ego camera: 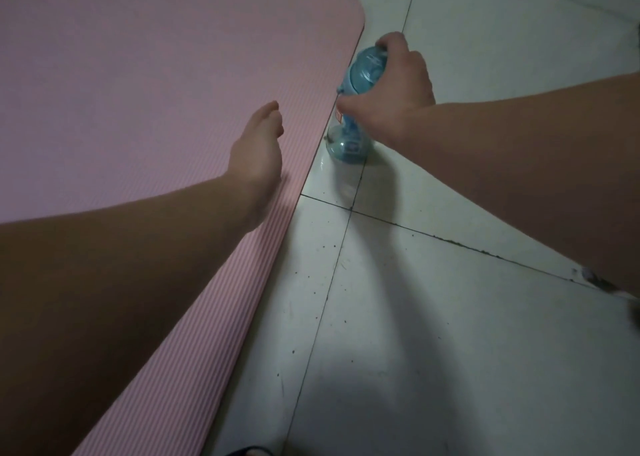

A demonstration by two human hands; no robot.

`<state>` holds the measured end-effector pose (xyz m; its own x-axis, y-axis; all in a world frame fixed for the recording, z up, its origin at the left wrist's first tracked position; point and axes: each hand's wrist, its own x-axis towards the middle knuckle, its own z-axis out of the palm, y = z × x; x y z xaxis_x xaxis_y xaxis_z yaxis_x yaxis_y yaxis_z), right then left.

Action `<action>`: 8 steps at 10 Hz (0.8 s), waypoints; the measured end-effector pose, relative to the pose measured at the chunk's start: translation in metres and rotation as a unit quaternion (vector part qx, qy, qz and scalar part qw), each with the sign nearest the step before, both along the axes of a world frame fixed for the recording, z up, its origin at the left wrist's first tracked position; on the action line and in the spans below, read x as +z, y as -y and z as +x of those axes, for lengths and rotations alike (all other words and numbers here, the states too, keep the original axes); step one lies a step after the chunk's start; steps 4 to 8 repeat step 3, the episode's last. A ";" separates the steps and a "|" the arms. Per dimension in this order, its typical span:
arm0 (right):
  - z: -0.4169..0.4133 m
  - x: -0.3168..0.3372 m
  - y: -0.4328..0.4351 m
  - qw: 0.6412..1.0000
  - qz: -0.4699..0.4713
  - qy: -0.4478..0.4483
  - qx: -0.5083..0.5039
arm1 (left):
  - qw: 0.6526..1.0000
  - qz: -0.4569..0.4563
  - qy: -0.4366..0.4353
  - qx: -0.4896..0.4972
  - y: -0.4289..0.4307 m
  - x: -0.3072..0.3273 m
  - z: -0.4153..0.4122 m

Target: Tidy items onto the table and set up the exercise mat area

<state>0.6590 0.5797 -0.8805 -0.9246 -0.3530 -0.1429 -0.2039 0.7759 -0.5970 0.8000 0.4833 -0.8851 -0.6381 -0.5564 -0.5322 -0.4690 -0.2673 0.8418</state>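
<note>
Tile lies nearest me: the floor [415,317] is pale squares with dark grout lines and specks of dirt, and it fills the space to the right of the pink mat [138,75]. The mat is spread flat on that floor, and its ribbed long edge runs away from me on a slant. My left forearm [121,248] stretches over the mat close to that edge. My left hand [258,147] is over the mat just inside the edge, with fingers straight, held side by side and holding nothing. I cannot tell whether the palm touches the mat or hangs just over it.

Farther out, just off the mat's edge, the blue see-through bottle [362,73] has its base on the floor. It is so close beside the mat that I cannot tell whether the two touch. It leans a little in my view and has a small red-and-white label [339,114] on the side facing the mat. My right hand [391,85] is on its upper part, fingers curled over the cap and thumb wrapped round the side nearest the mat, so I grip it from above. Beyond the bottle the mat ends in a rounded corner, with more floor past it.
</note>
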 end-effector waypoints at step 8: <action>0.025 0.044 -0.007 0.998 0.020 0.053 -0.036 | 0.999 0.015 0.024 -0.039 0.005 0.050 0.008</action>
